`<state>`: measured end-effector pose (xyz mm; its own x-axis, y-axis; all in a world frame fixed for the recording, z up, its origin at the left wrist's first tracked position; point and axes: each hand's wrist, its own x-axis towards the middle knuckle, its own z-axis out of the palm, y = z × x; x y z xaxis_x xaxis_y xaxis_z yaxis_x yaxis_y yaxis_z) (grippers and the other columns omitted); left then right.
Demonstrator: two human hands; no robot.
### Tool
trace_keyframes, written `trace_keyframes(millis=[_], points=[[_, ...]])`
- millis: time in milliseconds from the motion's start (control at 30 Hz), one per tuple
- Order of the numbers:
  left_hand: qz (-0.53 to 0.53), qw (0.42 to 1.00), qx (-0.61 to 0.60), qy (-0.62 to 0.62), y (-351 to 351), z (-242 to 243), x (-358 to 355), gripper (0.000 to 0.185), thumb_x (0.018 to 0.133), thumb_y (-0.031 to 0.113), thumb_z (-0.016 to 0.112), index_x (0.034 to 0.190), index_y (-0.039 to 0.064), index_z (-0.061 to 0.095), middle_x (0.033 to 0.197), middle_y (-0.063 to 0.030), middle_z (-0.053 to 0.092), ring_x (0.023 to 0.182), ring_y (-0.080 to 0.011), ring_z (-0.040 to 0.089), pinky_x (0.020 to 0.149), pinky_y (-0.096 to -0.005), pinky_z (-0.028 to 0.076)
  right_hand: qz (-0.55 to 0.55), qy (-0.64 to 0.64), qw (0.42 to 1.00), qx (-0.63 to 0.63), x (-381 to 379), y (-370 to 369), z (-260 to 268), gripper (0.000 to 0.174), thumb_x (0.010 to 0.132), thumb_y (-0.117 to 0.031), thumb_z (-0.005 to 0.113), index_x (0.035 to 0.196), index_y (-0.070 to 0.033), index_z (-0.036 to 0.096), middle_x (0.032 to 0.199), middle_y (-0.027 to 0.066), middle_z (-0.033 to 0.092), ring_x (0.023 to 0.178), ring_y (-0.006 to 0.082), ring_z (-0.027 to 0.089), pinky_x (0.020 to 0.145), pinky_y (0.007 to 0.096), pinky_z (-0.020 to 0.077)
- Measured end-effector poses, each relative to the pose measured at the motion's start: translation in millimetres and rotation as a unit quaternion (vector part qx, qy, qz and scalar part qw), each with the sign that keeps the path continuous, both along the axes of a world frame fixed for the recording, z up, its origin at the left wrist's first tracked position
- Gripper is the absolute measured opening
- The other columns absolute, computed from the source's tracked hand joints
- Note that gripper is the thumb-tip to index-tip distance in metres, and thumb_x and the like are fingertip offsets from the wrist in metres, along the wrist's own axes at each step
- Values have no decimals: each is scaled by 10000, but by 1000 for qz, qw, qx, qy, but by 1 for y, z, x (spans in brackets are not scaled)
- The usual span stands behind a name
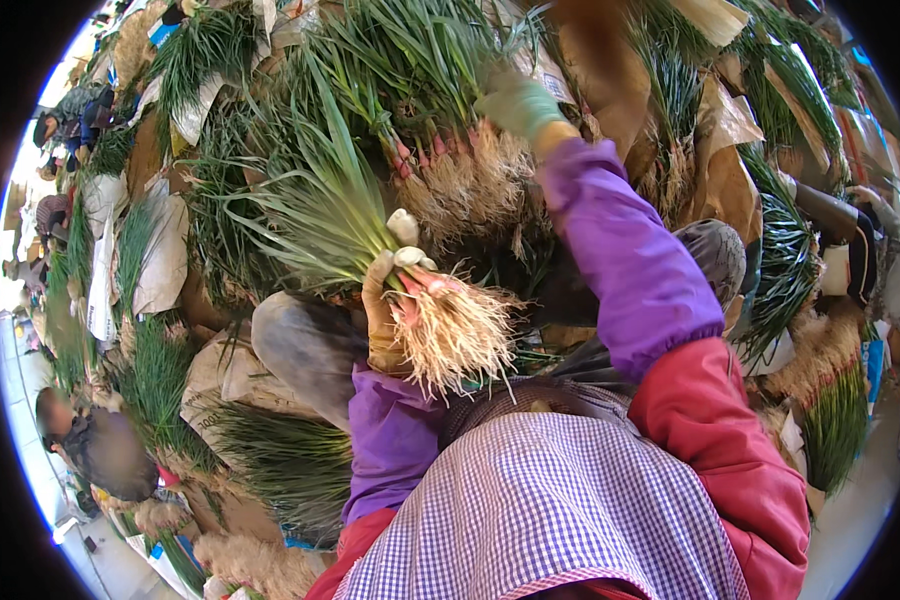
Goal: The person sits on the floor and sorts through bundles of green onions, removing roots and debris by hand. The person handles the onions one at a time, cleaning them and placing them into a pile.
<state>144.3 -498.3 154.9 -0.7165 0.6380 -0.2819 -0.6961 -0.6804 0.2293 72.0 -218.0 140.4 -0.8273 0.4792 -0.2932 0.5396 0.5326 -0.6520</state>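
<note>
My left hand (387,307), in a glove with pale fingertips, grips a bunch of leafy allium plants (412,281) that look like green garlic. Their long green leaves fan up and left. The pink stem bases and a thick tuft of pale roots (457,337) point down to the right, above my lap. My right hand (521,106), in a green glove, is stretched out over the right side of a heap of similar plants (427,150). It is blurred, and its fingertips are hard to make out among the leaves, so a hold on any plant cannot be told.
My bent knees (300,349) stand either side of the checked apron (540,480). Bundled plants (281,450) lie at left, and more bundles (832,420) at right. Brown paper sacks (727,172) lie among them. A person (105,450) sits at left; another person's arm (832,214) shows at right.
</note>
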Motion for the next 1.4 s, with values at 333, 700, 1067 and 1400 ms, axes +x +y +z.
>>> trace_keyframes(millis=[333, 700, 1067, 1400], points=[[-161, 975, -102, 113, 35, -33, -7, 391, 857, 85, 556, 1226, -16, 470, 921, -157, 618, 703, -249, 656, 659, -358, 598, 70, 137, 987, 53, 71, -78, 2, 253, 845, -325, 653, 903, -79, 668, 763, 76, 661, 656, 184, 625, 657, 342, 522], [54, 965, 256, 14, -6, -92, -37, 315, 781, -57, 577, 1015, 143, 508, 862, 46, 494, 751, -58, 534, 776, -309, 444, 55, 237, 966, 91, 148, -67, -41, 197, 871, -244, 605, 937, -71, 672, 824, 118, 678, 726, 314, 641, 640, 397, 502], [-47, 997, 5, 56, 2, -47, 6, 334, 831, 117, 602, 1133, -1, 520, 1034, -125, 618, 832, -252, 641, 669, -483, 592, -19, 137, 857, -496, 91, -125, 19, 266, 918, -245, 606, 917, 16, 658, 735, 31, 647, 611, 97, 575, 561, 238, 473], [-131, 979, -126, 90, 10, -59, 4, 248, 865, 150, 546, 1072, 17, 566, 730, -228, 649, 459, -316, 619, 402, -291, 510, 260, 86, 955, 110, 144, -115, 5, 251, 955, -208, 514, 1004, 28, 584, 862, 70, 626, 721, 205, 660, 604, 305, 559]])
